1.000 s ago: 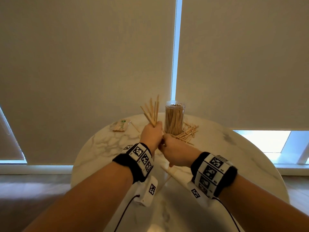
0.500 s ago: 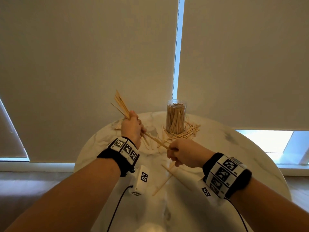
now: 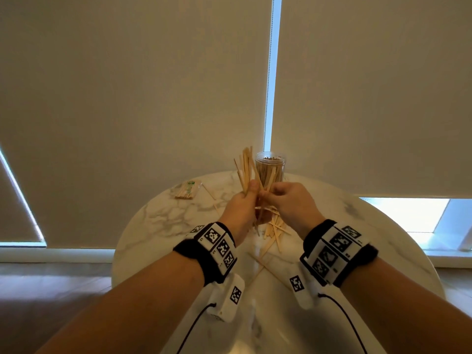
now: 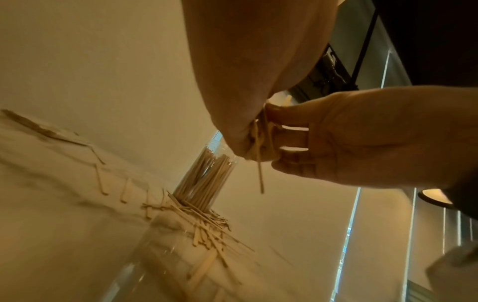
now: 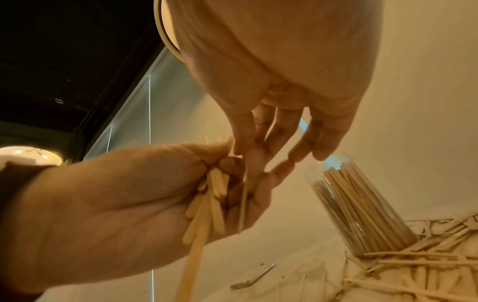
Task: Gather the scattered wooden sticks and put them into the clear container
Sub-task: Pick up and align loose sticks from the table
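Note:
My left hand (image 3: 249,198) grips a bundle of wooden sticks (image 3: 245,169) that fans upward, held above the table just in front of the clear container (image 3: 270,167). The container stands upright and is packed with sticks. My right hand (image 3: 268,196) meets the left and pinches a single stick (image 5: 244,200) against the bundle (image 5: 207,200). In the left wrist view one stick (image 4: 260,175) hangs down between the two hands. A pile of scattered sticks (image 3: 274,231) lies on the table below the hands, around the container's base (image 5: 362,208).
The round marble table (image 3: 158,226) ends close behind the container, against the window blinds. A small packet of sticks (image 3: 187,191) lies at the far left. Two crossed loose sticks (image 3: 263,264) lie nearer me, between my wrists.
My left hand swung back from the left to in front of the container with its bundle. My right hand rose from the table and joined it, now pinching a stick at the bundle.

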Demonstrator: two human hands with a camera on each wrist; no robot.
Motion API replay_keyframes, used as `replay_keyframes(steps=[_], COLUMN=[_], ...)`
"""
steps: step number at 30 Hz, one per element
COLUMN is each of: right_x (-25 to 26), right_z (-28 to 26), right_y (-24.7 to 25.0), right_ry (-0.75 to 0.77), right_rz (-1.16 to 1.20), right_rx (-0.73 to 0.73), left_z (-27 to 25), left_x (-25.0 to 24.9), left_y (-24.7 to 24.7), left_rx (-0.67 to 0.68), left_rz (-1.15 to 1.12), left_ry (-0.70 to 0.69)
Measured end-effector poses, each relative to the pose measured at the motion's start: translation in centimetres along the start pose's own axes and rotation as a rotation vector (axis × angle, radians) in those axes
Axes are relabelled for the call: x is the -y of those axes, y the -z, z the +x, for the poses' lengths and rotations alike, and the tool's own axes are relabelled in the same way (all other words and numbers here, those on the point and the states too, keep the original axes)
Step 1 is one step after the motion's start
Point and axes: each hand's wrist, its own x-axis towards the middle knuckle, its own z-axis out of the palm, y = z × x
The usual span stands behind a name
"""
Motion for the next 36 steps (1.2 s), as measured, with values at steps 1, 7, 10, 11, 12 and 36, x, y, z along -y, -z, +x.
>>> replay_keyframes(steps=[1,7,10,11,12,36], right_x=[0.0,0.0,-0.2,-0.3,-0.3,2.1], right_z=[0.0,0.6,0.3,0.1,-0.2,1.8], right_y=[0.1,0.3,0.1,-0.1,-0.3,0.9], right_ry=[-0.011,0.023,0.084,0.103,0.123,0.083], right_rz=[0.028,-0.138,-0.246,-0.277,-0.311,-0.076], right_rx=[0.011,0.112,0.144,0.143,0.125,0.011], left_z=[0.0,-0.3,-0.2,-0.1,-0.1,-2.3], left_x=[0.0,0.1,0.3,0.3,0.4,0.6], left_y=[-0.2,-0.3,0.2,0.4,0.5,-0.6], left_rx=[-0.009,0.034,0.023,0.008,-0.003,0.232], left_rz=[-0.023,-0.089,-0.032,-0.001,0.03,0.223], left_ry=[-0.003,0.013,0.036,0.036,0.035,0.0])
